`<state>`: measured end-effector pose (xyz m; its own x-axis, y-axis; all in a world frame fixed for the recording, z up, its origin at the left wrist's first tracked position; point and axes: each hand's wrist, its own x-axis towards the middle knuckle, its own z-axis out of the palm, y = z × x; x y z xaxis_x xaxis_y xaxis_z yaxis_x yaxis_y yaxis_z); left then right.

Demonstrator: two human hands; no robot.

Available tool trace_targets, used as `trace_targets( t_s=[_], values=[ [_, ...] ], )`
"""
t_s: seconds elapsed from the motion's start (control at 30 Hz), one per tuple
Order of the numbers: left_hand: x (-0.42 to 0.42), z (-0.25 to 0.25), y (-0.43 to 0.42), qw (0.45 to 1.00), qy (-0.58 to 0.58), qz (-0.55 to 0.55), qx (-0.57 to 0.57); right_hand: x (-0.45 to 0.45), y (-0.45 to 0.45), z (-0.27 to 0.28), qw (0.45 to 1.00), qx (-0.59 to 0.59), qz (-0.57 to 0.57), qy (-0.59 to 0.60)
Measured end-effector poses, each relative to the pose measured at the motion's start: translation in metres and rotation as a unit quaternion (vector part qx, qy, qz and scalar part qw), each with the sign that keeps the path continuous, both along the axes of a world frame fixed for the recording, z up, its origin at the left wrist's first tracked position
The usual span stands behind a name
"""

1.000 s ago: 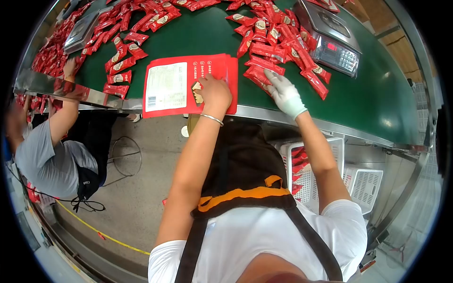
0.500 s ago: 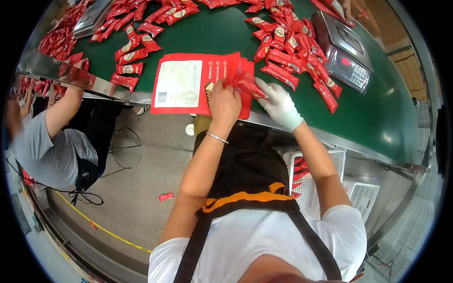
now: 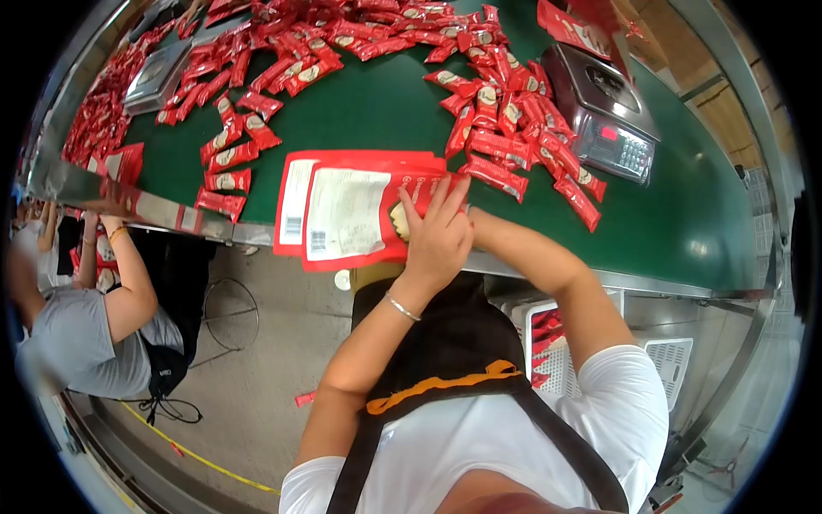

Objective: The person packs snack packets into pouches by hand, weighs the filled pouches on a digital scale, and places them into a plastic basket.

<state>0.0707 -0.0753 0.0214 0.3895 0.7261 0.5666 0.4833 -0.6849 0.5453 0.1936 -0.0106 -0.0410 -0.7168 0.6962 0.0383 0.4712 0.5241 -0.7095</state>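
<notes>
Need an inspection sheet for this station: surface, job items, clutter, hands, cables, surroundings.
Surface: green table, red packets scattered across it.
Job items: red pouches, overlapping, white label panels up, jutting past the table's near edge.
Clutter: packets heaped against the right-hand scale; display lit, reading illegible.
Hands: left hand bare, fingers spread over the pouches; right hand almost wholly hidden behind it, grip unclear.
Cables: looped black cord below the co-worker at left.
Surroundings: white crate below table level, red packets inside.

We list: pouches [image 3: 347, 214], smooth red film, semi-glossy; packets [image 3: 499, 147], crinkled glossy film; bench [image 3: 377, 111], smooth green top, metal edge; far-right scale [image 3: 612, 124], shiny metal; near-right crate [image 3: 561, 364], perforated white plastic; apron [image 3: 432, 343], matt cloth.
</notes>
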Motion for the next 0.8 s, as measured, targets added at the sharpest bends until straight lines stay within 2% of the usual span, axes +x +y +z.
trace_targets(
  t_s=[0.17,0.2,0.23,0.27,0.3,0.4,0.43,0.5,0.53,0.6,0.63,0.67,0.73,0.77,0.8],
  values=[
    [-0.043,0.009,0.034,0.973,-0.041,-0.161,-0.159,-0.004,0.004,-0.014,0.996,-0.052,-0.023,0.074],
    [-0.057,0.009,0.057,0.979,-0.03,-0.14,-0.144,-0.01,0.008,-0.017,0.995,-0.06,-0.023,0.081],
    [-0.068,0.018,0.078,0.981,0.006,-0.081,-0.178,-0.011,0.008,-0.018,0.994,-0.061,-0.026,0.086],
    [-0.077,0.005,0.102,0.993,0.056,-0.032,-0.098,-0.011,0.007,-0.019,0.993,-0.066,-0.029,0.089],
    [-0.086,-0.006,0.119,0.984,0.127,0.009,-0.127,-0.011,0.006,-0.019,0.993,-0.067,-0.033,0.092],
    [-0.094,-0.021,0.154,0.948,0.218,-0.038,-0.227,-0.006,0.003,-0.018,0.991,-0.071,-0.041,0.103],
    [-0.095,-0.02,0.158,0.948,0.22,-0.042,-0.226,-0.005,0.004,-0.019,0.99,-0.074,-0.043,0.108],
    [-0.094,-0.02,0.167,0.907,0.171,-0.07,-0.378,-0.006,0.007,-0.022,0.989,-0.08,-0.046,0.118],
    [-0.095,-0.025,0.168,0.909,0.172,-0.071,-0.373,-0.007,0.006,-0.024,0.988,-0.082,-0.048,0.122],
    [-0.1,-0.038,0.166,0.967,0.103,-0.072,-0.22,-0.012,0.006,-0.027,0.987,-0.081,-0.048,0.132],
    [-0.101,-0.039,0.161,0.98,0.108,-0.048,-0.159,-0.013,0.005,-0.028,0.986,-0.084,-0.05,0.137],
    [-0.099,-0.034,0.157,0.978,0.112,-0.052,-0.17,-0.012,0.006,-0.028,0.985,-0.085,-0.054,0.138],
    [-0.102,-0.023,0.143,0.983,0.162,0.019,-0.086,-0.012,0.005,-0.03,0.984,-0.09,-0.06,0.143],
    [-0.104,-0.01,0.136,0.967,0.211,0.054,-0.134,-0.012,0.007,-0.03,0.984,-0.088,-0.06,0.145],
    [-0.105,-0.002,0.125,0.968,0.21,0.055,-0.13,-0.012,0.006,-0.029,0.984,-0.086,-0.059,0.145]
  ],
)
